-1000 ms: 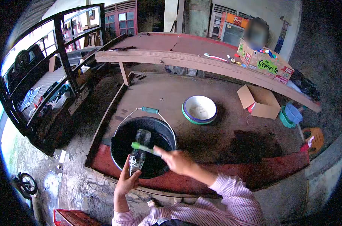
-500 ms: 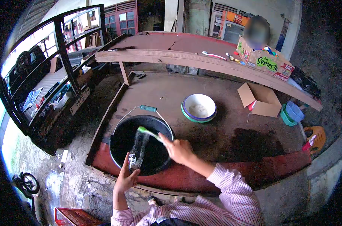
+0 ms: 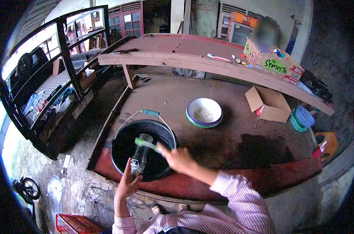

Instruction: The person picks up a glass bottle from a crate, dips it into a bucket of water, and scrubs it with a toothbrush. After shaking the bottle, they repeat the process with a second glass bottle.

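Note:
My left hand (image 3: 128,184) is closed around the lower part of a clear glass bottle (image 3: 139,159) with a white printed label. The bottle is tilted, its mouth pointing away from me over the black bucket (image 3: 115,159). Between the fingers of my right hand (image 3: 177,159) is the handle of a slim brush (image 3: 150,146), shaped like a toothbrush. Its green head, blurred by motion, overlaps the upper part of the bottle in this view. The bucket has a wire handle with a green grip (image 3: 151,113) raised at the back, and its inside is dark.
Stacked bowls (image 3: 205,110) sit right of the bucket on the brown tabletop. An open cardboard box (image 3: 276,113) and plastic baskets (image 3: 304,117) lie further right. A raised shelf (image 3: 173,58) crosses behind, bearing a toothbrush (image 3: 219,58) and a printed carton (image 3: 276,62).
The brush and my right hand have moved slightly left and toward me. The brush head now lies across the bottle's upper part. My left hand and the bottle have shifted a little left.

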{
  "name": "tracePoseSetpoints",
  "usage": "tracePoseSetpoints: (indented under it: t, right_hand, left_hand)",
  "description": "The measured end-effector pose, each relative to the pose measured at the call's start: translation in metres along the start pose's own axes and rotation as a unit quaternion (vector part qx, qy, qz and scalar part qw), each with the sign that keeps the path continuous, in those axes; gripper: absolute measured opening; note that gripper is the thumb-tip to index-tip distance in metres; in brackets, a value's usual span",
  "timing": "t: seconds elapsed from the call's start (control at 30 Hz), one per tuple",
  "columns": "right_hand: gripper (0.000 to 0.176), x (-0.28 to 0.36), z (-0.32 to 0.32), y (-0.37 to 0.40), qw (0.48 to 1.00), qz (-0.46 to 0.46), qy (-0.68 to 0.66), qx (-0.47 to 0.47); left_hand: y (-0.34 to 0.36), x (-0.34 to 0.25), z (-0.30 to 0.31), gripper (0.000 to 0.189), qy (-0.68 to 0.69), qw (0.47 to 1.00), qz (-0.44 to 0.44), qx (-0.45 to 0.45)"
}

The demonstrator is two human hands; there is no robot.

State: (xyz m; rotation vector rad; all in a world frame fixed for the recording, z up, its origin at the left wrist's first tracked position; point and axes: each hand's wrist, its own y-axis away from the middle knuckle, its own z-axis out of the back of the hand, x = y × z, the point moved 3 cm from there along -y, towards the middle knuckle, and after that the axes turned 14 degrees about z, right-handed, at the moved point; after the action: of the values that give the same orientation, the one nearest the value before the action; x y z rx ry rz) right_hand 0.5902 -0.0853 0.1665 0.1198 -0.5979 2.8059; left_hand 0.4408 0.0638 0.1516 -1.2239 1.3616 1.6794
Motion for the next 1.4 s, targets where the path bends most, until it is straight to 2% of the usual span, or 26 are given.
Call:
tracePoseSetpoints:
  t: [0.03, 0.1, 0.17, 0.2, 0.23, 0.3, 0.37, 0.43, 0.47, 0.5, 0.57, 0.63, 0.7, 0.73, 0.77, 0.83, 0.9, 0.97, 1.0, 1.03, 1.1, 1.17, 1.2, 1.23, 1.33, 1.4]
  right_hand:
    - [0.042, -0.012, 0.003, -0.004, 0.999, -0.022, 0.022, -0.026]
    - [0.044, -0.006, 0.002, -0.007, 0.998, -0.041, 0.039, 0.037]
    - [0.042, 0.022, 0.0, 0.004, 0.997, 0.043, 0.025, 0.061]
    - [0.042, 0.023, 0.003, 0.005, 0.997, 0.056, 0.036, 0.038]
    - [0.041, 0.024, 0.005, 0.007, 0.997, 0.069, 0.045, 0.016]
    - [0.041, -0.005, 0.003, -0.003, 0.999, -0.019, 0.036, -0.007]
    - [0.042, -0.004, 0.005, -0.004, 0.999, -0.029, 0.009, -0.045]
    - [0.044, 0.024, 0.001, 0.005, 0.999, 0.011, -0.005, -0.037]
    - [0.044, 0.044, 0.008, 0.015, 0.992, 0.084, 0.072, -0.062]
    - [0.043, 0.039, 0.002, 0.014, 0.995, 0.074, 0.018, -0.058]
    - [0.041, 0.005, -0.006, 0.003, 0.999, -0.036, 0.011, -0.004]
    - [0.042, -0.005, 0.002, -0.007, 0.998, -0.043, 0.039, -0.039]
    - [0.043, 0.014, 0.006, -0.002, 0.998, -0.049, -0.001, 0.043]
    - [0.044, 0.025, 0.006, 0.004, 0.996, -0.02, -0.062, 0.055]
    - [0.045, 0.034, 0.007, 0.011, 0.999, 0.042, -0.007, -0.001]
    - [0.044, 0.014, 0.009, 0.004, 0.996, -0.053, -0.039, 0.067]
    - [0.044, -0.014, 0.004, -0.003, 0.997, -0.081, -0.009, -0.004]
    - [0.044, -0.003, 0.001, -0.001, 0.996, -0.092, 0.016, 0.007]
    - [0.045, 0.012, 0.001, 0.007, 0.998, -0.046, 0.045, -0.003]
    - [0.045, 0.024, 0.009, 0.009, 0.994, -0.039, -0.039, 0.096]
    - [0.046, 0.021, 0.003, 0.019, 0.998, -0.001, -0.013, 0.065]
    - [0.044, -0.002, 0.016, 0.007, 0.997, -0.061, 0.032, -0.025]
    - [0.042, -0.01, 0.018, 0.0, 0.996, -0.085, 0.005, -0.027]
    - [0.04, -0.004, 0.022, 0.001, 0.994, -0.062, 0.077, -0.048]
    - [0.04, 0.037, 0.03, 0.012, 0.997, -0.016, 0.009, 0.076]
    - [0.042, -0.003, 0.02, 0.006, 0.997, -0.047, 0.041, 0.046]
  left_hand:
    - [0.001, -0.003, -0.001, 0.075, -0.012, 1.0, -0.005, -0.006]
    - [0.002, -0.008, -0.003, 0.075, -0.055, 0.998, 0.001, -0.025]
    - [-0.006, 0.001, 0.0, 0.076, -0.167, 0.975, -0.127, -0.07]
    - [-0.006, 0.002, 0.001, 0.077, -0.174, 0.98, -0.076, -0.068]
    - [-0.004, -0.001, -0.001, 0.077, -0.174, 0.979, -0.075, -0.07]
    - [0.004, -0.009, -0.008, 0.078, -0.221, 0.965, -0.115, -0.084]
    - [-0.002, -0.001, -0.006, 0.079, -0.236, 0.959, -0.116, -0.104]
    - [-0.007, 0.004, -0.001, 0.08, -0.211, 0.97, -0.081, -0.092]
    - [-0.01, 0.007, 0.0, 0.08, -0.112, 0.991, -0.005, -0.068]
    - [-0.008, 0.004, -0.002, 0.081, -0.23, 0.966, -0.077, -0.094]
    - [-0.002, -0.005, -0.005, 0.081, -0.258, 0.961, -0.049, -0.089]
    - [-0.002, -0.002, -0.008, 0.081, -0.271, 0.955, -0.07, -0.103]
    - [-0.011, 0.003, -0.005, 0.08, -0.287, 0.946, -0.097, -0.119]
    - [-0.016, 0.013, -0.003, 0.08, -0.257, 0.953, -0.11, -0.115]
    - [-0.019, 0.018, -0.001, 0.08, -0.227, 0.96, -0.122, -0.111]
    - [-0.005, -0.004, -0.009, 0.078, -0.249, 0.956, -0.112, -0.109]
    - [0.001, -0.011, -0.015, 0.077, -0.313, 0.937, -0.088, -0.127]
    - [0.0, -0.01, -0.016, 0.075, -0.329, 0.928, -0.107, -0.137]
    - [0.003, -0.012, -0.019, 0.076, -0.331, 0.926, -0.109, -0.148]
    - [0.005, -0.014, -0.02, 0.076, -0.333, 0.923, -0.111, -0.159]
    - [0.01, -0.019, -0.025, 0.076, -0.35, 0.913, -0.113, -0.174]
    - [0.013, -0.022, -0.029, 0.076, -0.37, 0.904, -0.108, -0.186]
    - [0.013, -0.024, -0.031, 0.077, -0.381, 0.898, -0.112, -0.188]
    - [0.014, -0.025, -0.03, 0.077, -0.393, 0.892, -0.112, -0.193]
    - [0.011, -0.014, -0.029, 0.077, -0.379, 0.894, -0.115, -0.209]
    - [0.016, -0.02, -0.031, 0.073, -0.368, 0.898, -0.121, -0.207]
